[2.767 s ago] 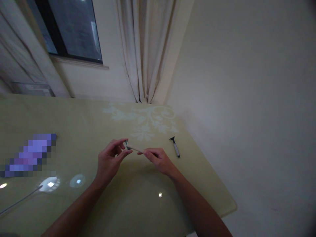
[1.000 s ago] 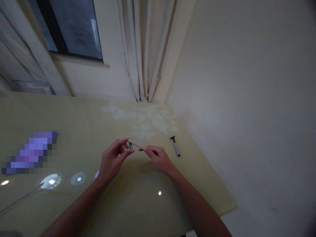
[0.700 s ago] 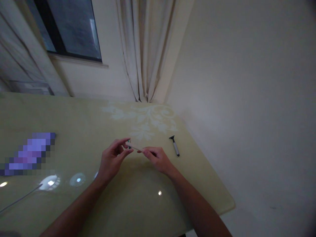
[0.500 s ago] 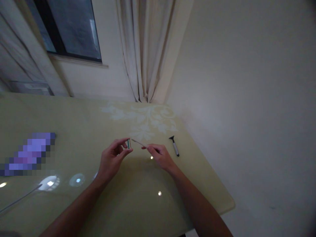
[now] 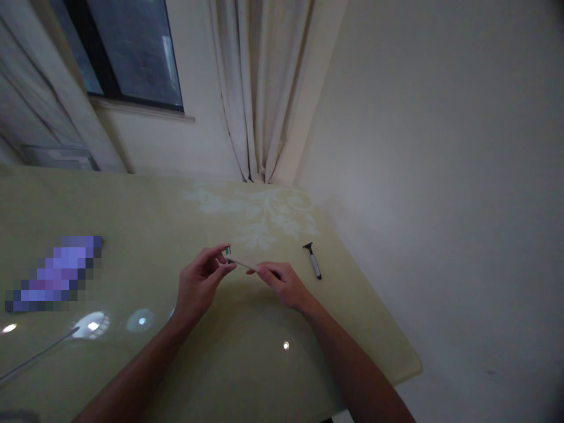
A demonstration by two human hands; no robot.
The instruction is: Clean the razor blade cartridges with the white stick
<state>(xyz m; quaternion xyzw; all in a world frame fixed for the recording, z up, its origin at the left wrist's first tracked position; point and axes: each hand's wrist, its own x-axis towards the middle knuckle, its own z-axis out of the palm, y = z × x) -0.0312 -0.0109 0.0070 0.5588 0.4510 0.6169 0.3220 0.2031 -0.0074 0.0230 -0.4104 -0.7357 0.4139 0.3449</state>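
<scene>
Left of the black-and-grey T-shaped razor (image 5: 314,263) on the glossy pale-green table (image 5: 247,364), the left hand (image 5: 196,285) pinches a small green-and-dark rectangular piece (image 5: 228,251) upright between fingertips; nearer the razor, the right hand (image 5: 284,284) grips a thin pale stick (image 5: 243,263), its tip overlapping the piece.

Thin pale stick (image 5: 243,262) moved: half a second ago its tip was held clear of the small flat green-and-silver piece (image 5: 228,251), off to the right; now it is laid across the piece's lower part. One second ago it was placed at the piece's upper end. Bare right hand (image 5: 284,284) brought closer to the piece since half a second ago.
</scene>
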